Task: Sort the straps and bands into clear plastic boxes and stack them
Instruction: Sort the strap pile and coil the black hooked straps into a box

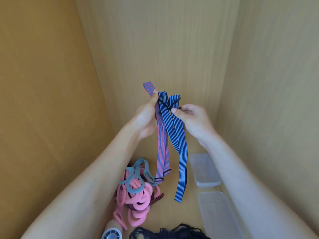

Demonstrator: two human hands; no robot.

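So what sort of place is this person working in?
Probably inside a wooden cupboard or wardrobe: wood-grain panels close in on three sides, and pink bands and clear plastic boxes lie on its floor. Left hand and right hand hold striped straps.

Soft, warm light is filling the shot. Right of the striped straps [166, 128] the wooden panelling [172, 40] is washing out pale; left of them it's sinking into deep amber. The left hand [146, 116] and right hand [191, 118] beside the straps are glaring slightly. Far from the straps, edges are stretching and softening.
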